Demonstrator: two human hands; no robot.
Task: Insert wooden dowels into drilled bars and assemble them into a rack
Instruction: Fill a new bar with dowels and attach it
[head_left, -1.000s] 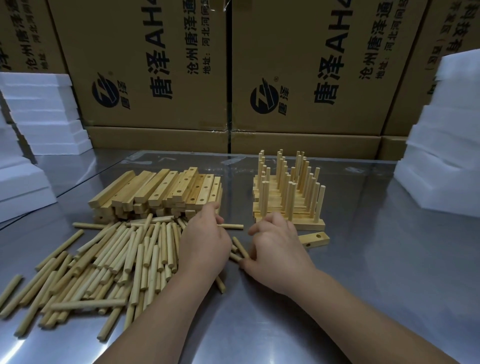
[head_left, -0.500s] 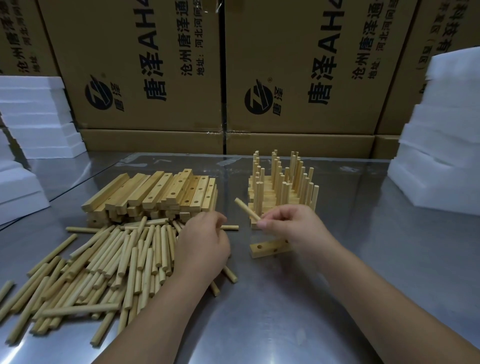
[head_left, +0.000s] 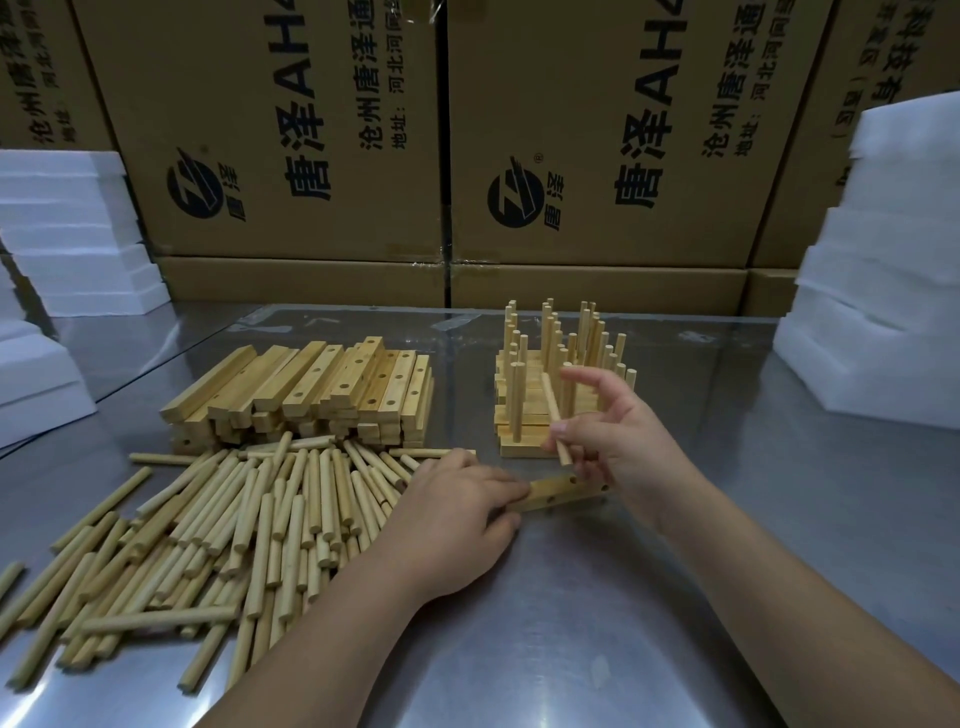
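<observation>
Right grip (head_left: 623, 447) pinches 1 dowel (head_left: 550, 400) between thumb and forefinger, other fingers fanned out and free. Dowel is tilted, top leaning back-left, and its bottom end hangs just above the drilled bar (head_left: 563, 493), not in a hole yet. Left grip (head_left: 452, 512) clamps the bar's left end with thumb and forefinger. The bar lies on the bench (head_left: 597, 639), just in front of the finished stack (head_left: 524, 434).

Step in hand: seating a dowel in this bar. No dowel stands in it. 3 holes show, and 1 sits almost under the dowel tip.

Next move, my read:
- Bring the dowel to vertical and line the tip up on that hole.
- Push straight down.
- Left grip has to pin the bar so it doesn't slide or roll on the slick steel.
- A cocked entry would likely jam or chip the hole edge, so square it first.
- Can't tell how tight the fit is.

Progress: the finished stack is several bars layered with dowels upright. Plenty of stock is left. The pile of blank bars (head_left: 311, 389) sits back-left, and the loose dowels (head_left: 234, 525) are spread front-left, right up against the left grip. Probably early-to-mid run, that's a guess.

Background: cardboard boxes (head_left: 311, 130) behind the bench, white foam blocks (head_left: 883, 312) on both sides.
</observation>
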